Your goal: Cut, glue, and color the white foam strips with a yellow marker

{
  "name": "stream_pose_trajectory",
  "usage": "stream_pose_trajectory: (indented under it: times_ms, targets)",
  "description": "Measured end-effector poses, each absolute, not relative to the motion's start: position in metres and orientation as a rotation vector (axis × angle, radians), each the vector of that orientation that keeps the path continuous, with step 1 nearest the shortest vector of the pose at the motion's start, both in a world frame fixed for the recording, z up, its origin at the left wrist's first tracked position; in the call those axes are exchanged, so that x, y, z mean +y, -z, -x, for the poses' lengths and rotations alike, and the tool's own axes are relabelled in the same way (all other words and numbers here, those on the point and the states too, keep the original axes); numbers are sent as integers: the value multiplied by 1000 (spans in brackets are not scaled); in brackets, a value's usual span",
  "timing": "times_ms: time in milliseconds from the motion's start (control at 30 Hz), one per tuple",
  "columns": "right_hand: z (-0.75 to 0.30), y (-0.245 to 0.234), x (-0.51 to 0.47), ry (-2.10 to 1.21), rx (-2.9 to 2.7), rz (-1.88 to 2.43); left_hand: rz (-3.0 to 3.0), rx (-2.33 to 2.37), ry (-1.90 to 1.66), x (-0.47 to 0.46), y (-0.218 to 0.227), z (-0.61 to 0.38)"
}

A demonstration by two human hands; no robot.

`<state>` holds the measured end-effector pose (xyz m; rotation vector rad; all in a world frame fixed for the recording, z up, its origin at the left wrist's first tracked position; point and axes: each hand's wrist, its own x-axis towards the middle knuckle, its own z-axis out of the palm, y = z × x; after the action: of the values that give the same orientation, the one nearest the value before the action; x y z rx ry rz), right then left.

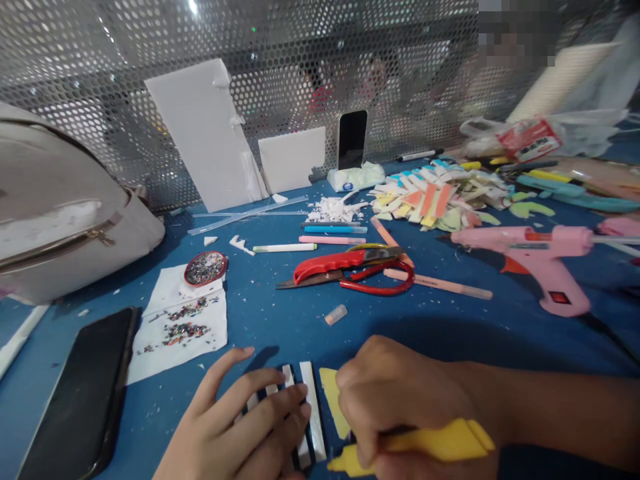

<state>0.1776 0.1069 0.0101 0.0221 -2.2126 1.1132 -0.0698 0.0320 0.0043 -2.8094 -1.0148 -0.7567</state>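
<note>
Yellow marker (433, 443) in right hand (387, 393), left hand (243, 427) on white strips (313, 413)

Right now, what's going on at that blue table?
A person has both hands over the blue table. The left hand lies spread over a row of white strips. The right hand grips a yellow marker, its tip close to the near end of the rightmost strip; whether it touches is hard to tell. A pale yellow piece lies partly hidden by the right hand. Farther back are red-handled scissors and a pink glue gun.
</note>
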Motion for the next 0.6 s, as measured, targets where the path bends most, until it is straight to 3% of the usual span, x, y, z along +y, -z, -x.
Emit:
stream_pose_trajectory:
  times_ms: [233,600]
  targets:
    - [-186,-28,111,-1238,-2033,587,2809,-1023,730,30,-5,71]
    - [-179,-26,114,-1258,-2190,527,2778,-1000,832,29,-1,68]
